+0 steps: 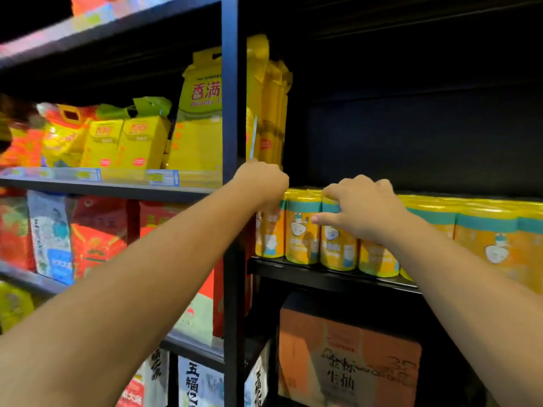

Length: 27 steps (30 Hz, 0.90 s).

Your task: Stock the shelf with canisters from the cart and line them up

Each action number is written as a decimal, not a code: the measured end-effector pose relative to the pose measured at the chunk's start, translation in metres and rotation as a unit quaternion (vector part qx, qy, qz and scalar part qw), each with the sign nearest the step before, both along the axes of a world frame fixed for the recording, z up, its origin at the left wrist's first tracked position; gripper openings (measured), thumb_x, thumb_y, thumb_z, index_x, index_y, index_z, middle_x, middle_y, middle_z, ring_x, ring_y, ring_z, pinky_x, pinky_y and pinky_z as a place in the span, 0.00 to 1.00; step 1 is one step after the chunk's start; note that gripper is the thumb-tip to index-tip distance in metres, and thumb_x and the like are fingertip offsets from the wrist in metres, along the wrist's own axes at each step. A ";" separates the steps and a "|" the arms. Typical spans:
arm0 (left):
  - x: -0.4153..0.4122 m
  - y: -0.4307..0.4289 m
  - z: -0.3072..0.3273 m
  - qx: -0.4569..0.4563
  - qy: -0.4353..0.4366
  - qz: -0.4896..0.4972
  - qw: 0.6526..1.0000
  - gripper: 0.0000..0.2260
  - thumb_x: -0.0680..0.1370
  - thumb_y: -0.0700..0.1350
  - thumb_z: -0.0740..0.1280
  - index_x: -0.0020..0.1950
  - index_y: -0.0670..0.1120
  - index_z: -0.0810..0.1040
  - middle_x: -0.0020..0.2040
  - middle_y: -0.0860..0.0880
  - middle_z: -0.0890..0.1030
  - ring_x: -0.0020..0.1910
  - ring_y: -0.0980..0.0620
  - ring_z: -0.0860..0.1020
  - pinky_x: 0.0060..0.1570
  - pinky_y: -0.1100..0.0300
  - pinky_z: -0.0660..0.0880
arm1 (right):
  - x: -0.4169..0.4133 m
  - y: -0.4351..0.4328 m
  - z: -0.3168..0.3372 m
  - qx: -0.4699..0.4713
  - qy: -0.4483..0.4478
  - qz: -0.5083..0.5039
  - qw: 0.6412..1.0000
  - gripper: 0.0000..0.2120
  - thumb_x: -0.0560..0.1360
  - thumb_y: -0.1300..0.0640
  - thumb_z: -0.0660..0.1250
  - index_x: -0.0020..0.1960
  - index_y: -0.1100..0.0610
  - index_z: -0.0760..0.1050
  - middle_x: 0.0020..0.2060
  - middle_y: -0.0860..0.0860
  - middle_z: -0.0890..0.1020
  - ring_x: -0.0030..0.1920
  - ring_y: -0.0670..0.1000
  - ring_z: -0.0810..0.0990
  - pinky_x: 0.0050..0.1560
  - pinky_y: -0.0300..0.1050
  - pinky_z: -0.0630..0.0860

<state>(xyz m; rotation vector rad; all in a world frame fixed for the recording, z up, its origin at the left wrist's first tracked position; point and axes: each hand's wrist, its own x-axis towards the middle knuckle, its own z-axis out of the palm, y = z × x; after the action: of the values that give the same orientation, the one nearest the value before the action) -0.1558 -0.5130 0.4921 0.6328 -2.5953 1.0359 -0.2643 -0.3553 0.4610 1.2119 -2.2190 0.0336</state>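
At the black shelf, we had our left hand, grip curled over the end canister, and our right hand, grip clasping the third canister by its top, where, in our judgement, small level nudges would square the row along the front edge.

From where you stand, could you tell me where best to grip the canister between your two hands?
Grip the canister by its gold top, from the front and above: fingers over the lid, thumb on the teal band. It stands upright, neighbours tight on both sides, leaving only top and front free.
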 end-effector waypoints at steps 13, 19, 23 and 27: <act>0.003 -0.014 -0.005 -0.062 -0.002 -0.037 0.997 0.11 0.79 0.47 0.71 0.60 0.47 0.79 0.47 0.48 0.78 0.46 0.44 0.81 0.37 0.51 0.71 | -0.001 -0.029 0.007 0.019 -0.050 0.001 0.999 0.33 0.75 0.31 0.64 0.75 0.44 0.65 0.65 0.50 0.79 0.62 0.55 0.78 0.56 0.53 0.76; 0.007 -0.010 -0.009 -0.084 -0.007 -0.034 0.996 0.11 0.79 0.49 0.70 0.60 0.48 0.79 0.45 0.49 0.77 0.49 0.44 0.81 0.42 0.51 0.68 | 0.003 -0.019 -0.003 0.036 0.014 -0.015 0.999 0.34 0.78 0.30 0.58 0.79 0.44 0.60 0.69 0.50 0.76 0.66 0.56 0.75 0.60 0.55 0.74; 0.013 -0.008 -0.015 -0.082 0.030 -0.077 0.993 0.15 0.79 0.48 0.68 0.65 0.52 0.75 0.56 0.50 0.81 0.56 0.46 0.78 0.47 0.50 0.71 | -0.003 0.031 -0.010 -0.028 0.037 -0.027 0.999 0.32 0.80 0.30 0.50 0.79 0.44 0.60 0.72 0.48 0.73 0.70 0.54 0.72 0.64 0.56 0.70; 0.010 0.005 -0.042 -0.017 0.115 -0.161 0.980 0.27 0.79 0.48 0.65 0.77 0.52 0.63 0.72 0.50 0.72 0.66 0.45 0.72 0.57 0.50 0.71 | -0.013 0.105 -0.022 -0.072 0.035 -0.068 0.995 0.34 0.78 0.29 0.46 0.76 0.46 0.67 0.74 0.48 0.71 0.73 0.53 0.69 0.69 0.57 0.68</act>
<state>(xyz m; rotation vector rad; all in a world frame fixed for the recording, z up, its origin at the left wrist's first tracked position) -0.1459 -0.5079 0.4504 0.2880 -2.3695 0.8464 -0.2776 -0.2504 0.4390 0.9692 -2.1926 0.0937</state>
